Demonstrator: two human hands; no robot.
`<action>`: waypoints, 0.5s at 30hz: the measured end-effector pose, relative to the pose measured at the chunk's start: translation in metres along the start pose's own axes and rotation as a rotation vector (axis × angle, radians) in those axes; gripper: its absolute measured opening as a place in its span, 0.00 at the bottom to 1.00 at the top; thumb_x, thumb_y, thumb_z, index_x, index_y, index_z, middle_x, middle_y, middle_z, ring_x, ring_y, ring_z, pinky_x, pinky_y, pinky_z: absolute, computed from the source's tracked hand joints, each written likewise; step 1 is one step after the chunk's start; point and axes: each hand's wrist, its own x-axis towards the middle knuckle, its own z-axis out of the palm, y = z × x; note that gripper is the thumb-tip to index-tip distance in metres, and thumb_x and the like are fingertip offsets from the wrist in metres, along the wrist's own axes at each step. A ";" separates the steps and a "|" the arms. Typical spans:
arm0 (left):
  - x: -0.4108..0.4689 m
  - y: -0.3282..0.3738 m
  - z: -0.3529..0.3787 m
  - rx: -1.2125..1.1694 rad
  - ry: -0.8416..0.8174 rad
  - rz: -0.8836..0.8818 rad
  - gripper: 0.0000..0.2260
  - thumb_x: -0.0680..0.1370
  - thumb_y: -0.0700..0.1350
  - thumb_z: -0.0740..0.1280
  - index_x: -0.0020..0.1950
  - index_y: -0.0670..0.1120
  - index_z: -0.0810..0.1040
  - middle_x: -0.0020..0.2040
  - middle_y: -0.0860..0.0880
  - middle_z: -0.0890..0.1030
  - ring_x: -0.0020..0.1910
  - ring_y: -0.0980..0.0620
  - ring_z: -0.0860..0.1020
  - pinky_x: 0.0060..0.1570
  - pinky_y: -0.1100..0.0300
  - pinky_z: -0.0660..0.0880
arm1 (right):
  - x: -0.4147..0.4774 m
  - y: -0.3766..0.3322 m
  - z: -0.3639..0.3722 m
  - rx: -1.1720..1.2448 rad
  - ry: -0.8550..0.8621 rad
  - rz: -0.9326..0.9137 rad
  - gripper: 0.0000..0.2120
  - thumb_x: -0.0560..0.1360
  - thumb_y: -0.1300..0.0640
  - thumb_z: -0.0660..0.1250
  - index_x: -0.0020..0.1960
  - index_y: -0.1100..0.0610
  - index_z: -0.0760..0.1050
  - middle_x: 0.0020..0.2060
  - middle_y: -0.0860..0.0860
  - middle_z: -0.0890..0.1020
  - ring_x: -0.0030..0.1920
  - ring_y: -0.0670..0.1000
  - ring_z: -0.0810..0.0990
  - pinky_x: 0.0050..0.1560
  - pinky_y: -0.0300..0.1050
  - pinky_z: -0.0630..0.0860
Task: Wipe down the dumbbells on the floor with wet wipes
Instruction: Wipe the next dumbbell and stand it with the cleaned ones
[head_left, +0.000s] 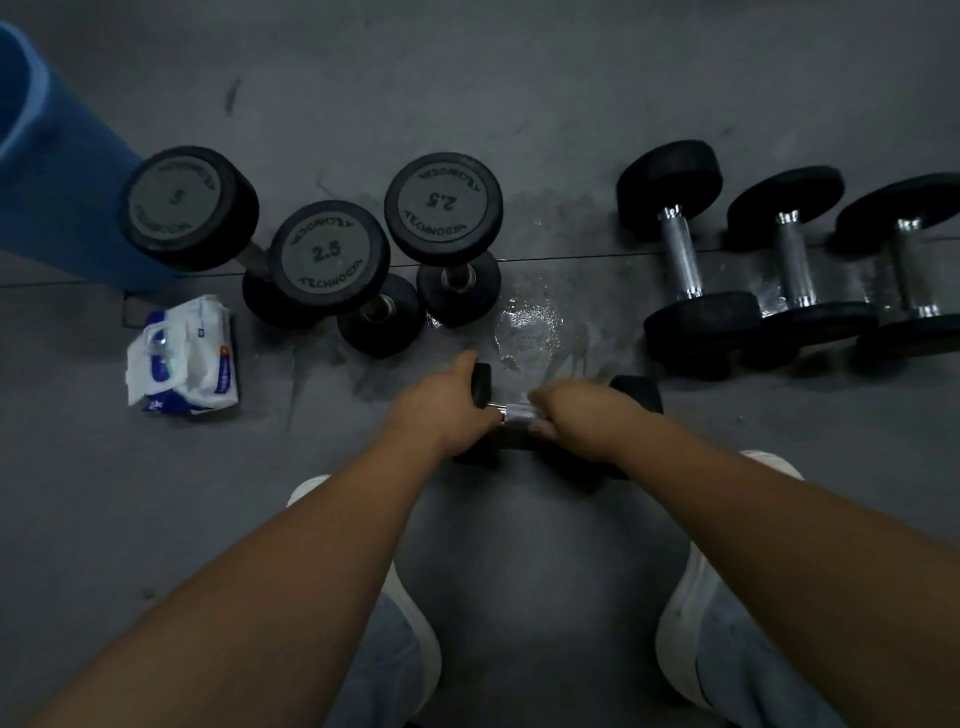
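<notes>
Left hand: the left hand (452, 400) is clamped over the left head of the small dumbbell (636, 395). My guess is it's just pinning the thing so it can't roll while the other hand rubs.
Right hand: the right hand (582, 415) is curled round the handle (517, 413), just beside the left one. The pale bit showing between them could be a wipe or bare chrome, can't tell tbh.
Where the dumbbell is: it's lying crosswise on the floor (519, 545), right in front of the person's white shoes (769, 462), with both hands on it.
Wipes: the wet wipes pack (184, 356) sits on the floor off to the left, well apart from the hands. Probably parked there for grabbing a fresh sheet.
Left bunch: three upright dumbbells (330, 252) stand on end close together, two marked 2.5.
Right bunch: three lying dumbbells (680, 260) sit side by side in a row. They look like sorted piles, but no idea which is the done one.
Wet patch: a shiny wet patch (535, 322) lies just beyond the hands, between the two bunches.
Far left: a blue roller (52, 171).
</notes>
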 end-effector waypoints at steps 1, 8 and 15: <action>-0.002 -0.001 0.003 -0.011 -0.025 0.020 0.42 0.72 0.57 0.72 0.79 0.52 0.53 0.71 0.42 0.71 0.67 0.41 0.73 0.63 0.53 0.71 | -0.003 -0.003 0.004 0.026 0.040 0.010 0.14 0.80 0.48 0.59 0.60 0.55 0.72 0.54 0.58 0.77 0.55 0.60 0.77 0.54 0.51 0.74; -0.009 -0.008 0.014 -0.003 -0.124 0.057 0.55 0.64 0.46 0.79 0.78 0.55 0.44 0.66 0.41 0.73 0.60 0.40 0.77 0.59 0.48 0.75 | -0.018 -0.025 0.016 0.116 0.377 0.382 0.13 0.80 0.60 0.57 0.61 0.60 0.74 0.58 0.58 0.71 0.56 0.60 0.76 0.54 0.52 0.74; 0.000 -0.009 0.014 -0.006 -0.114 0.036 0.52 0.65 0.47 0.77 0.78 0.56 0.45 0.60 0.41 0.78 0.58 0.41 0.78 0.53 0.54 0.75 | -0.006 -0.036 0.014 0.291 0.386 0.349 0.10 0.75 0.62 0.59 0.54 0.57 0.74 0.52 0.59 0.76 0.50 0.61 0.79 0.46 0.48 0.74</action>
